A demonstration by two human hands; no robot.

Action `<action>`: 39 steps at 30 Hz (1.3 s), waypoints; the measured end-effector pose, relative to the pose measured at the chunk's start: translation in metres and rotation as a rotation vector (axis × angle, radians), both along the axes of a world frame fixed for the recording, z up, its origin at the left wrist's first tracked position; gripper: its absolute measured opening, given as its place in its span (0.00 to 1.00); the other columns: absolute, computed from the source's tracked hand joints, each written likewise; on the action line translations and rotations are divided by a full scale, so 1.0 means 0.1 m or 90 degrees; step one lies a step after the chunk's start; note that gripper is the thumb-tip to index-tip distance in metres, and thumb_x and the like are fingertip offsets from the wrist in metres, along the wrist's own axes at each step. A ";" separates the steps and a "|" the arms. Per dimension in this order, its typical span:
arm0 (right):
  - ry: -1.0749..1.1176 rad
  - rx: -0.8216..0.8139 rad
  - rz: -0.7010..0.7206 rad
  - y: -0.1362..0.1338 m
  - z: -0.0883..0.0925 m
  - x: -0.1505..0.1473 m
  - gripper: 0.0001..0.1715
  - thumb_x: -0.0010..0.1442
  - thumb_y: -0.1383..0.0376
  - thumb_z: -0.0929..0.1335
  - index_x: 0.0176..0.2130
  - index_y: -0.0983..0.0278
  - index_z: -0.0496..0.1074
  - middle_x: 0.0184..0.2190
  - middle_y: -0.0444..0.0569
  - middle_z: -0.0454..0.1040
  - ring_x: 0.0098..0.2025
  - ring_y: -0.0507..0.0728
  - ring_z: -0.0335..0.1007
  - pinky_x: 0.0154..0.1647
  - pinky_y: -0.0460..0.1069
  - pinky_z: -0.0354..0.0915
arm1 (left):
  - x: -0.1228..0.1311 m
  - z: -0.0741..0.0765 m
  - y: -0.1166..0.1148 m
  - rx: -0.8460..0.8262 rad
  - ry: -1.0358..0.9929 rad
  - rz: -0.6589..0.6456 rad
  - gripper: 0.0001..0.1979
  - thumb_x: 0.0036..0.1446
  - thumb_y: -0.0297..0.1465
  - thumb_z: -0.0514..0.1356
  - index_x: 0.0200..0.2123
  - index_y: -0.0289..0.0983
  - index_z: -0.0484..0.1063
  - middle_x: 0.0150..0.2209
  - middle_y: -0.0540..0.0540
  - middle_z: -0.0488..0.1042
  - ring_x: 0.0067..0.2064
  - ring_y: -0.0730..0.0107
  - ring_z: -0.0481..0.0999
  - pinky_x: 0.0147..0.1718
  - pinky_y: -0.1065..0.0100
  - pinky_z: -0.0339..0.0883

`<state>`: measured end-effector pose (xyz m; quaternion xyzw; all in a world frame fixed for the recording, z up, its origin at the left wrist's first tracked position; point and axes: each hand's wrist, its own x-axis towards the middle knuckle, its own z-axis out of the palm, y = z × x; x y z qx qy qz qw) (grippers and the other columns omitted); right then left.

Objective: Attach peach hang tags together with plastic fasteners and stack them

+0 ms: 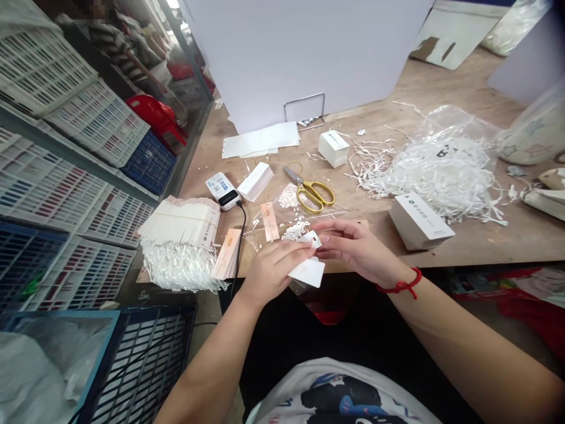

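Note:
My left hand [272,272] pinches a white card tag [306,273] at the front edge of the wooden workbench [459,247]. My right hand [359,247] comes in from the right, its fingertips on a small white piece [312,239] at the top of the card. Just beyond both hands lies a clear plastic bag [265,221] holding small white pellets [295,231] and a peach-coloured strip [270,221]. The card's lower part is partly covered by my left fingers.
Gold-handled scissors [311,191], a corded white device [222,191], stacked tags and a white box [421,221] lie on the bench. Shredded white paper [432,176] fills the right side. White and blue plastic crates [88,176] stand along the left.

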<state>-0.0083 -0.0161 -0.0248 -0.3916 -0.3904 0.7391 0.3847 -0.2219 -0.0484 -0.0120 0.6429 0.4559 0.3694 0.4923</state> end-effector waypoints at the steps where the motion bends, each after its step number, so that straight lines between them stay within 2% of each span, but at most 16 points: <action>1: -0.020 0.016 -0.001 0.00 -0.01 0.00 0.22 0.51 0.58 0.78 0.45 0.60 0.77 0.36 0.46 0.82 0.39 0.56 0.80 0.48 0.55 0.76 | 0.01 -0.01 0.00 -0.031 -0.015 0.009 0.18 0.50 0.21 0.68 0.42 0.47 0.84 0.52 0.42 0.80 0.60 0.54 0.73 0.67 0.53 0.52; 5: -0.161 0.113 -0.007 0.05 -0.07 -0.05 0.22 0.49 0.60 0.78 0.44 0.61 0.76 0.33 0.46 0.82 0.36 0.56 0.79 0.43 0.53 0.75 | 0.02 -0.05 0.02 -0.078 -0.027 0.018 0.18 0.47 0.21 0.70 0.40 0.48 0.84 0.50 0.42 0.81 0.61 0.52 0.71 0.67 0.51 0.51; 7: -0.239 0.157 -0.008 0.09 -0.09 -0.07 0.16 0.52 0.60 0.75 0.41 0.62 0.77 0.31 0.47 0.81 0.33 0.56 0.78 0.38 0.52 0.74 | 0.01 -0.06 0.02 -0.053 -0.006 0.006 0.17 0.49 0.22 0.69 0.40 0.48 0.84 0.48 0.42 0.81 0.60 0.52 0.71 0.65 0.52 0.54; 10: -0.354 0.286 -0.013 0.16 -0.10 -0.10 0.07 0.58 0.61 0.70 0.35 0.62 0.77 0.32 0.47 0.81 0.34 0.57 0.77 0.37 0.52 0.72 | -0.01 -0.08 0.02 0.005 0.039 -0.018 0.17 0.52 0.23 0.67 0.43 0.47 0.83 0.48 0.42 0.81 0.58 0.53 0.74 0.65 0.52 0.56; 12: -0.419 0.359 0.009 0.20 -0.08 -0.12 0.08 0.59 0.63 0.68 0.32 0.62 0.78 0.31 0.47 0.80 0.34 0.56 0.76 0.35 0.50 0.70 | -0.03 -0.09 0.02 0.031 0.064 -0.032 0.17 0.54 0.24 0.66 0.45 0.47 0.83 0.49 0.42 0.81 0.57 0.53 0.75 0.65 0.52 0.54; 15: -0.514 0.388 0.035 0.28 -0.05 -0.16 0.10 0.61 0.65 0.67 0.31 0.62 0.77 0.27 0.45 0.78 0.28 0.54 0.72 0.30 0.48 0.65 | -0.05 -0.10 0.01 0.051 0.087 -0.044 0.17 0.55 0.24 0.64 0.46 0.47 0.83 0.49 0.42 0.81 0.55 0.53 0.76 0.65 0.52 0.55; 19: -0.657 0.450 0.016 0.40 -0.08 -0.15 0.07 0.59 0.69 0.68 0.33 0.63 0.78 0.25 0.45 0.78 0.29 0.55 0.72 0.33 0.49 0.63 | -0.06 -0.11 0.00 0.127 0.128 -0.054 0.17 0.57 0.25 0.62 0.46 0.48 0.82 0.49 0.43 0.81 0.54 0.54 0.77 0.60 0.55 0.62; 22: -0.644 0.495 0.045 0.42 -0.11 -0.08 0.09 0.60 0.69 0.68 0.35 0.63 0.79 0.31 0.48 0.80 0.35 0.58 0.74 0.40 0.51 0.65 | -0.06 -0.12 -0.02 0.155 0.092 0.027 0.13 0.56 0.27 0.65 0.44 0.44 0.83 0.47 0.43 0.81 0.52 0.56 0.77 0.55 0.59 0.67; 24: -0.554 0.498 0.067 0.37 -0.10 -0.03 0.14 0.66 0.64 0.65 0.42 0.63 0.80 0.39 0.51 0.81 0.42 0.59 0.76 0.46 0.53 0.68 | -0.01 -0.11 -0.02 0.091 0.000 0.135 0.10 0.54 0.30 0.68 0.41 0.41 0.82 0.44 0.43 0.81 0.48 0.58 0.79 0.49 0.62 0.70; 26: -0.423 0.508 0.100 0.27 -0.06 0.01 0.23 0.67 0.55 0.66 0.58 0.59 0.72 0.54 0.52 0.76 0.52 0.62 0.74 0.51 0.56 0.69 | 0.08 -0.10 -0.02 -0.046 -0.152 0.222 0.13 0.52 0.34 0.71 0.41 0.38 0.80 0.41 0.43 0.80 0.40 0.61 0.81 0.37 0.67 0.72; 28: -0.338 0.566 0.139 0.14 0.00 0.02 0.49 0.58 0.47 0.72 0.70 0.54 0.53 0.67 0.53 0.61 0.65 0.67 0.64 0.59 0.62 0.67 | 0.22 -0.07 -0.03 -0.198 -0.334 0.251 0.19 0.48 0.36 0.74 0.42 0.37 0.76 0.38 0.45 0.80 0.34 0.63 0.82 0.26 0.71 0.68; 30: -0.354 0.662 0.157 0.00 0.06 -0.01 0.68 0.48 0.44 0.78 0.73 0.53 0.42 0.72 0.55 0.49 0.72 0.72 0.48 0.67 0.69 0.57 | 0.36 -0.03 -0.03 -0.309 -0.474 0.231 0.21 0.46 0.35 0.75 0.41 0.37 0.73 0.35 0.47 0.79 0.30 0.66 0.81 0.21 0.73 0.65; 32: -0.406 0.719 0.151 -0.11 0.11 -0.04 0.71 0.48 0.46 0.78 0.73 0.53 0.38 0.73 0.55 0.46 0.74 0.74 0.40 0.70 0.74 0.48 | 0.48 0.02 -0.04 -0.371 -0.535 0.206 0.20 0.46 0.34 0.75 0.39 0.37 0.72 0.30 0.50 0.77 0.26 0.69 0.78 0.21 0.72 0.66; 34: -0.428 0.718 0.150 -0.20 0.15 -0.05 0.70 0.50 0.49 0.78 0.73 0.52 0.35 0.73 0.54 0.44 0.74 0.73 0.39 0.71 0.75 0.47 | 0.56 0.07 -0.06 -0.402 -0.544 0.191 0.18 0.48 0.33 0.74 0.38 0.36 0.71 0.26 0.52 0.75 0.23 0.72 0.75 0.22 0.72 0.67; 36: -0.426 0.682 0.157 -0.26 0.19 -0.03 0.71 0.50 0.51 0.78 0.73 0.50 0.32 0.74 0.52 0.39 0.74 0.74 0.40 0.70 0.73 0.52 | 0.62 0.12 -0.07 -0.408 -0.543 0.183 0.16 0.49 0.33 0.73 0.37 0.36 0.71 0.24 0.53 0.73 0.21 0.73 0.74 0.22 0.72 0.68; 39: -0.418 0.614 0.139 -0.33 0.24 0.01 0.71 0.49 0.53 0.79 0.72 0.44 0.32 0.75 0.47 0.34 0.73 0.74 0.45 0.64 0.69 0.66 | 0.69 0.15 -0.09 -0.383 -0.553 0.168 0.15 0.50 0.31 0.73 0.36 0.37 0.70 0.24 0.54 0.72 0.22 0.74 0.74 0.23 0.73 0.68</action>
